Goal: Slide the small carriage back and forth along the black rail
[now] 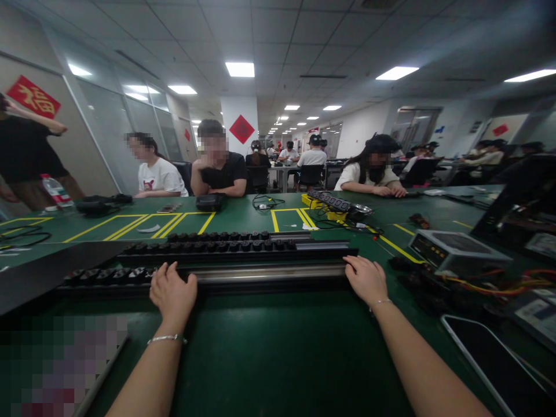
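Across the green table lies a long black rail with a shiny metal channel [269, 272], its left part carrying a row of black round-topped pieces [104, 277]. My left hand [174, 292] rests on this rail near its middle, fingers and thumb apart. At the rail's right end, my right hand [367, 278] touches it with fingers stretched out. Neither hand visibly wraps round anything, though the undersides of both are hidden. Just behind stands a second, similar rail [325, 246] with several black pieces, and part of a third row [217, 236] shows beyond it.
At right are a power supply box [460, 252] with coloured wires and a phone [499, 359]. A yellow tray [336, 215] with a power strip and cables sits farther back. A dark panel [65, 266] lies at left. People sit across the table [286, 359].
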A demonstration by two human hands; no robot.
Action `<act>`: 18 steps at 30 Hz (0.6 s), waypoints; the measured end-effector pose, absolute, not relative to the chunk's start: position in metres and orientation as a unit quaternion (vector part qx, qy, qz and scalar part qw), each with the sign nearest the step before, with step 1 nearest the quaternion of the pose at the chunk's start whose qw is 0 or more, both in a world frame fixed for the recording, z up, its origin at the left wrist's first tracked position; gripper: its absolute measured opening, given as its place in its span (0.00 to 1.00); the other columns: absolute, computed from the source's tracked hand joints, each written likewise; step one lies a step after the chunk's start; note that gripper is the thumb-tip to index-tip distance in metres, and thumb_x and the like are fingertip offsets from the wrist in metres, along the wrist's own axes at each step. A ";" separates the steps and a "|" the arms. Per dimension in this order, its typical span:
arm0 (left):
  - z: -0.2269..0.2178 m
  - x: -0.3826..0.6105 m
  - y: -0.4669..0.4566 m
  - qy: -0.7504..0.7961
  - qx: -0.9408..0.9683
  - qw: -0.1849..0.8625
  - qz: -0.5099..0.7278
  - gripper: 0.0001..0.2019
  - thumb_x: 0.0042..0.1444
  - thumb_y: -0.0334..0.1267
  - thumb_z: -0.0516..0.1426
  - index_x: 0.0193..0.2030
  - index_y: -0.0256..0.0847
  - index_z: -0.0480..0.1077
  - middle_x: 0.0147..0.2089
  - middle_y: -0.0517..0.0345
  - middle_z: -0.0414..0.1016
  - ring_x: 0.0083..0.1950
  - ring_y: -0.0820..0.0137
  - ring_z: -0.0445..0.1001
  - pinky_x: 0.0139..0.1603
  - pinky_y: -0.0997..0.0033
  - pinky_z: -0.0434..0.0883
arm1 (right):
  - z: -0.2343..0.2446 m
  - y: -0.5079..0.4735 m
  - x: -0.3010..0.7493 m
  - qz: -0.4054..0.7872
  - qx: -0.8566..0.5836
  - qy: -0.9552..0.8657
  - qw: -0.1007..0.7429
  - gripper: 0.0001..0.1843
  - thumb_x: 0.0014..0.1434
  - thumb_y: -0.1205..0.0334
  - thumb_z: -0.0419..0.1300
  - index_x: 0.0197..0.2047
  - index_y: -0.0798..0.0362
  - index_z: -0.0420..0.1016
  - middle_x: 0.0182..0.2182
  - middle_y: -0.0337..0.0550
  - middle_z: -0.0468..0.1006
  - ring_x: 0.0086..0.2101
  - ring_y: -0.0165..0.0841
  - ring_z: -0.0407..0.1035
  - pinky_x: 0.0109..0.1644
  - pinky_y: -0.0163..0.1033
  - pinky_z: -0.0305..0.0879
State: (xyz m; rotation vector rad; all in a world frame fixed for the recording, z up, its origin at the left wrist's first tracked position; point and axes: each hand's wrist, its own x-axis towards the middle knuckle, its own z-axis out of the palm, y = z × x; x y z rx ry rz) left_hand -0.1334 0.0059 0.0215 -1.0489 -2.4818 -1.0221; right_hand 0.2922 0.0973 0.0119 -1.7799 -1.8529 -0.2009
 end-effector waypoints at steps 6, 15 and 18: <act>0.024 -0.135 0.006 -0.855 -0.365 0.126 -0.347 0.25 0.53 0.43 0.48 0.57 0.36 0.61 0.64 0.45 0.58 0.64 0.54 0.54 0.63 0.52 0.54 | 0.014 0.096 0.290 -0.079 -0.662 -0.690 0.280 0.20 0.57 0.60 0.45 0.45 0.47 0.75 0.49 0.40 0.75 0.52 0.36 0.64 0.57 0.48 0.51; 0.025 -0.133 0.006 -0.854 -0.358 0.129 -0.354 0.26 0.52 0.42 0.49 0.59 0.37 0.58 0.62 0.44 0.60 0.62 0.54 0.58 0.61 0.52 0.56 | 0.015 0.096 0.292 -0.085 -0.653 -0.699 0.278 0.20 0.57 0.61 0.45 0.45 0.48 0.75 0.48 0.42 0.75 0.51 0.37 0.64 0.54 0.45 0.55; 0.026 -0.132 0.006 -0.853 -0.351 0.117 -0.369 0.29 0.53 0.42 0.48 0.62 0.34 0.54 0.64 0.41 0.57 0.64 0.55 0.56 0.62 0.51 0.54 | 0.015 0.096 0.293 -0.085 -0.653 -0.700 0.277 0.20 0.56 0.61 0.45 0.45 0.49 0.75 0.48 0.42 0.76 0.51 0.37 0.65 0.54 0.45 0.56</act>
